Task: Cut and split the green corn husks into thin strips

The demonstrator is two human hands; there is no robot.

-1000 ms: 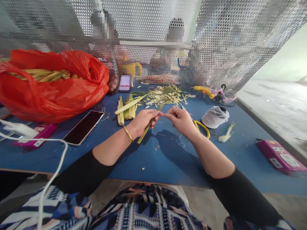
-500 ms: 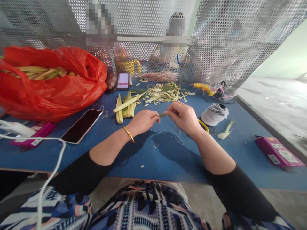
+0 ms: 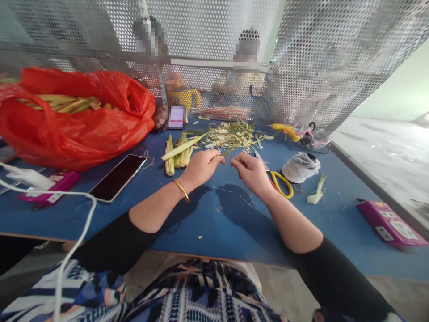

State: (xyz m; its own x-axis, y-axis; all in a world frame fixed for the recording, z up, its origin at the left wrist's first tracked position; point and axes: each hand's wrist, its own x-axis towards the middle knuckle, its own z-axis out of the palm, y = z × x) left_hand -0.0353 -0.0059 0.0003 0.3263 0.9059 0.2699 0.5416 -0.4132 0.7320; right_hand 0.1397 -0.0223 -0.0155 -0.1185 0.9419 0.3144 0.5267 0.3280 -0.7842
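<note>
My left hand [image 3: 205, 167], with a gold bangle on its wrist, is closed in a pinch. A thin green plant strip [image 3: 227, 152] sticks out from its fingertips. My right hand [image 3: 250, 173] is also pinched, a small gap away; a faint fine line shows between the hands, but what its fingers hold is too small to make out. Scissors with yellow handles [image 3: 284, 184] lie beside and partly behind my right hand. Just beyond my left hand are pale green stalk pieces [image 3: 183, 152]. A pile of shredded plant scraps [image 3: 231, 135] lies beyond both hands.
A red plastic bag [image 3: 83, 138] of stalks stands at left, near a phone [image 3: 118, 177] and a purple packet [image 3: 63, 184]. At right are a white thread spool [image 3: 300, 168], a stalk piece [image 3: 316, 193] and another purple packet [image 3: 390, 219]. A perforated metal screen [image 3: 208, 31] borders the back.
My right hand has drawn slightly away from my left and off the green strip, which stays in my left fingers. More of the scissors now shows. The whole view has shifted slightly.
</note>
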